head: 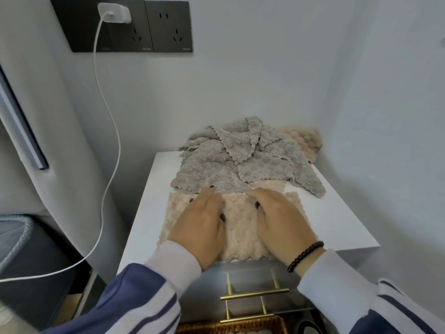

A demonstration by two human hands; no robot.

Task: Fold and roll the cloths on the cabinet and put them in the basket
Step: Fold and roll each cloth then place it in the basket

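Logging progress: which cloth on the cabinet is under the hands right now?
The beige cloth at the front edge, with both hands flat on it. The grey cloths lie crumpled behind it, untouched.

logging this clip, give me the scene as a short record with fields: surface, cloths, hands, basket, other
surface: white cabinet top
cloth in work: beige cloth spread flat at the front edge
left hand: flat on the beige cloth, fingers straight
right hand: flat on the same cloth, beside the left
waiting: grey cloths heaped behind, another beige cloth at the back right
basket: wicker basket below the cabinet front, contents unclear
other: white charger plugged into the wall socket
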